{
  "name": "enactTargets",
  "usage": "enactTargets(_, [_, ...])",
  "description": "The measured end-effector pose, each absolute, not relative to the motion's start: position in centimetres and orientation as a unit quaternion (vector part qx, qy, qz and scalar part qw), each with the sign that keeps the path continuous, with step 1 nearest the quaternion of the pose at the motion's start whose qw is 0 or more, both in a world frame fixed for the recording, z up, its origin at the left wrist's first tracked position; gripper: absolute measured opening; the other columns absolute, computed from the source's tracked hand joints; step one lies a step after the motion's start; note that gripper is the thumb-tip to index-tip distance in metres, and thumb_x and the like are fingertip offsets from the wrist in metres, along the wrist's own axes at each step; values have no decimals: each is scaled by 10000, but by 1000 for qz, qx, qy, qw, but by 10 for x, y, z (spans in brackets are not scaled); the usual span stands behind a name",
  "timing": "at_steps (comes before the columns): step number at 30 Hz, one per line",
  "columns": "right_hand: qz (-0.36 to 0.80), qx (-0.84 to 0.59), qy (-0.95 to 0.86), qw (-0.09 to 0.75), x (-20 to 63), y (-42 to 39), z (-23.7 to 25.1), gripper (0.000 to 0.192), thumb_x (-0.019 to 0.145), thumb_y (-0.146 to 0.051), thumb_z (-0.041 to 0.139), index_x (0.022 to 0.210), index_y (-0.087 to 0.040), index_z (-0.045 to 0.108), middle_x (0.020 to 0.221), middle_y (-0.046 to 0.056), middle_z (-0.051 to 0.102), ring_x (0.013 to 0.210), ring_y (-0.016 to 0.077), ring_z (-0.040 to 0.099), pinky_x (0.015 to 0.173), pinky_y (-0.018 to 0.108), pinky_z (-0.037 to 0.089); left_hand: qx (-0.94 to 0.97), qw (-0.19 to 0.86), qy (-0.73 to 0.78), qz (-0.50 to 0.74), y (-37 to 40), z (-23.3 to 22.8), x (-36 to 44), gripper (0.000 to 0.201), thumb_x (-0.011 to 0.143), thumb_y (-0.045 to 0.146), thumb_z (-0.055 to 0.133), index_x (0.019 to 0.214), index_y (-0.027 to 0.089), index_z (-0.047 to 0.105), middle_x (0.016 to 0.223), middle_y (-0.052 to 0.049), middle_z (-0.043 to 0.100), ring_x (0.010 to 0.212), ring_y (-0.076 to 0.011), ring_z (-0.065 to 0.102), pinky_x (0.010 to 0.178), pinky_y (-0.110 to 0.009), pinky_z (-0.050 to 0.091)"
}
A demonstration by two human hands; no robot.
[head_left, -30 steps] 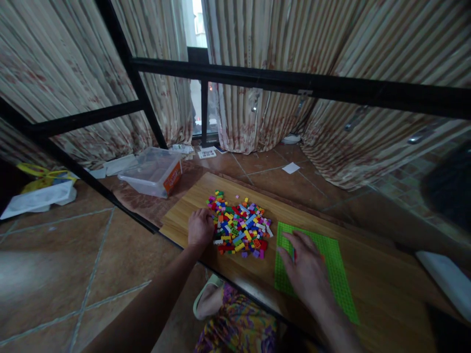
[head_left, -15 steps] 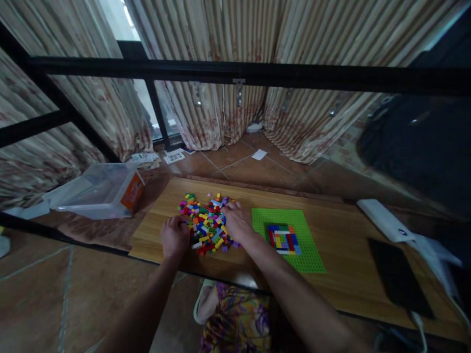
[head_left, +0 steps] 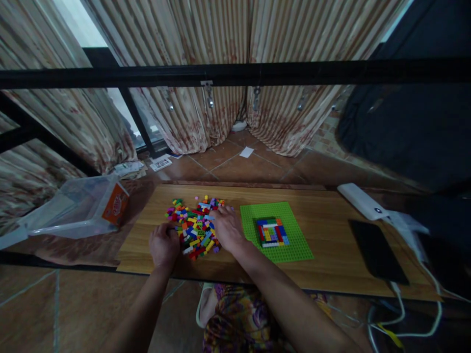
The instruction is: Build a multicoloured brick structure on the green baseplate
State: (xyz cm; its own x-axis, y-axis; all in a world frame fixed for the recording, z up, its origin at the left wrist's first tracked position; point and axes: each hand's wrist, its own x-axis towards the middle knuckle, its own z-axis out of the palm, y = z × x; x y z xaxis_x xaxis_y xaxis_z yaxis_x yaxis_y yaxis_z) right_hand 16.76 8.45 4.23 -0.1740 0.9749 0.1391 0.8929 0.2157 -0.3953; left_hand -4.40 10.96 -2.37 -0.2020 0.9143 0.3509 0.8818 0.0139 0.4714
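A heap of small toy building bricks (head_left: 192, 226) in many colours lies spread on the wooden board. Along its left edge rests my left hand (head_left: 164, 245), fingers curled in; whatever they hold, if anything, is hidden. My right hand (head_left: 228, 228) reaches over the heap's right side, its fingers stretched out and touching bricks, with no held brick visible. To the right of this hand lies a green studded baseplate (head_left: 300, 247). On it sits a low rectangular brick build (head_left: 273, 233) with red, blue, white and green sides and a multicoloured inside.
The wooden tabletop (head_left: 324, 220) carries a dark flat tablet-like object (head_left: 377, 251) and a white elongated device (head_left: 358, 201) with cables at the right. A clear plastic box (head_left: 73, 211) with an orange label stands left. Black metal bars (head_left: 228, 73) cross before the curtains.
The view has turned, so most of the scene sits further left. My right hand stays at the heap's right side with small finger movement; my left hand keeps its curled pose.
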Motion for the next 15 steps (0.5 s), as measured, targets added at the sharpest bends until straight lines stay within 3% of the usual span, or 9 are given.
enactTargets(4, [161,-622,-703,306,175,58,46,309,936,-166,418,1186,-177,597,1122,95,648,1065,192,568,960,308,424,632,28,709,312,109,-23,-44,175,771,186,449,786,212,621,859,-83,674,865,-256,605,783,-359,459])
enactTargets(8, [186,-621,-642,410,203,22,43,315,950,-197,370,1166,-190,599,1135,86,673,1041,176,625,927,312,473,632,31,706,318,108,-22,-43,167,765,186,452,769,211,617,855,-85,672,857,-255,602,785,-360,458])
enactTargets(11, [182,-666,-586,425,234,-2,34,319,940,-239,374,1161,-196,600,1085,85,700,976,191,664,847,325,515,631,27,707,317,109,-24,-44,158,768,195,458,772,208,615,863,-90,671,856,-259,599,776,-360,457])
enactTargets(15, [140,-746,-528,381,268,-22,25,329,909,-312,428,1149,-191,618,1038,89,724,878,210,694,772,333,524,633,20,705,318,109,-26,-45,163,771,196,458,778,206,620,855,-88,668,843,-255,599,769,-356,454])
